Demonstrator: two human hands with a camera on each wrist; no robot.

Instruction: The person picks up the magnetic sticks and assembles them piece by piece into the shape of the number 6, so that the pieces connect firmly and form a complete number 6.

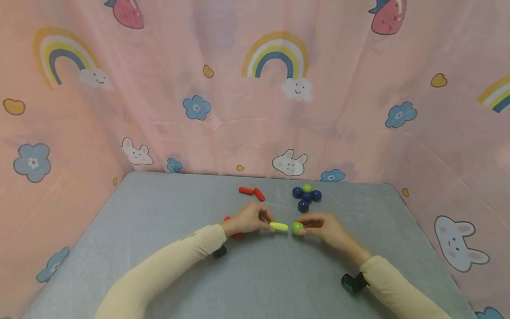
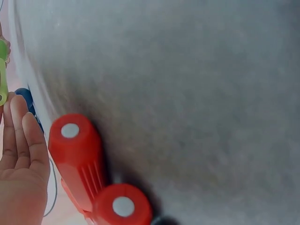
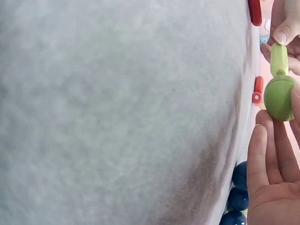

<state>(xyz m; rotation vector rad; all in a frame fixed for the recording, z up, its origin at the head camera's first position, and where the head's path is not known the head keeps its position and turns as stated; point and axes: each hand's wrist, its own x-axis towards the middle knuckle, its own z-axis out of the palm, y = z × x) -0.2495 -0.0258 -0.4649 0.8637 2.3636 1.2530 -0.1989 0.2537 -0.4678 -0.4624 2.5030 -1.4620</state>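
My left hand (image 1: 250, 218) pinches a yellow-green rod (image 1: 280, 227) between thumb and fingers near one end. In my right hand (image 1: 330, 229), thumb and fingertips grip a green ball (image 1: 297, 228). Rod and ball face each other above the table's middle, a narrow gap between them in the head view. A hole shows in the rod's end near the ball in the right wrist view. Red rods (image 2: 77, 154) with pale round ends lie close under the left wrist, partly hidden by it in the head view.
Farther back on the grey table (image 1: 179, 199) lie two red rods (image 1: 246, 191). Right of them, several dark blue balls (image 1: 303, 206) cluster with another green ball (image 1: 307, 188). A patterned pink curtain (image 1: 231, 133) encloses the back and sides. Black devices (image 1: 353, 282) sit at the wrists.
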